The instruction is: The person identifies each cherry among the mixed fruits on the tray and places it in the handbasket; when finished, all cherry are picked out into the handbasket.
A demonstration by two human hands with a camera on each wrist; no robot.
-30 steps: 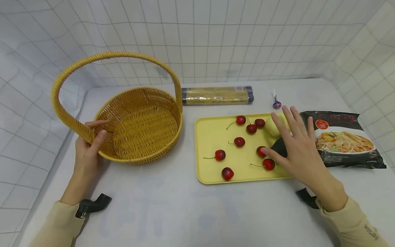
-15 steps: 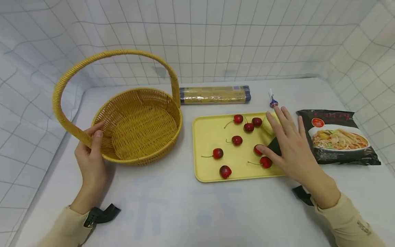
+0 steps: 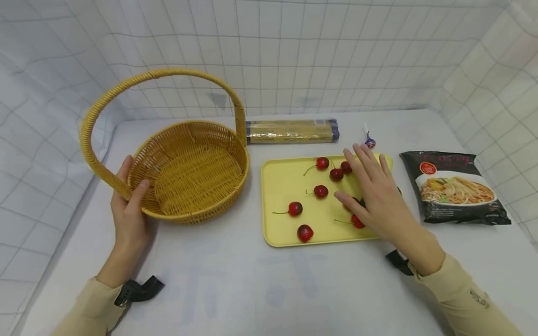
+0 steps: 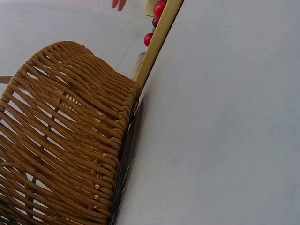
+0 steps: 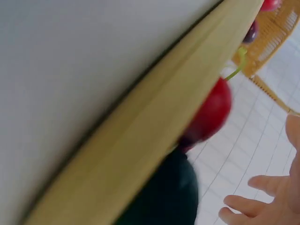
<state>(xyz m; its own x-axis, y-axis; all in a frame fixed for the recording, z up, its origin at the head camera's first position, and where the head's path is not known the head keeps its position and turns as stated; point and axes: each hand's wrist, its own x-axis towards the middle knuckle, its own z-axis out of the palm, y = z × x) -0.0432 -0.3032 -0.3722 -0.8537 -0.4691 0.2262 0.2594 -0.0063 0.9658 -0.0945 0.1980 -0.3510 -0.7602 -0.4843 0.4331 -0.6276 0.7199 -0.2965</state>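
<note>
My left hand [image 3: 130, 214] holds the rim of a yellow wicker basket [image 3: 197, 182] beside the foot of its tall handle, thumb over the rim. Woven strands of the basket [image 4: 61, 140] fill much of the left wrist view. Above the right part of a yellow tray [image 3: 277, 177], my right hand [image 3: 378, 200] is spread with straight fingers. Several red cherries [image 3: 321, 192] lie on that tray, one partly under the thumb. A dark green, smooth, rounded thing [image 5: 168, 192] sits by a cherry [image 5: 211, 112] in the right wrist view; the hand mostly hides it in the head view.
Behind the tray lies a long yellow packet with dark ends [image 3: 292, 131], next to the basket. A wrapped lollipop [image 3: 369, 141] is at the back right. A black noodle packet [image 3: 456, 189] rests right of the tray. Gridded white cloth [image 3: 273, 60] stands behind.
My right hand has moved left over the tray, covering more of the cherries and a pale yellow-green round thing seen earlier. The left index finger now lies more outside the basket's rim.
</note>
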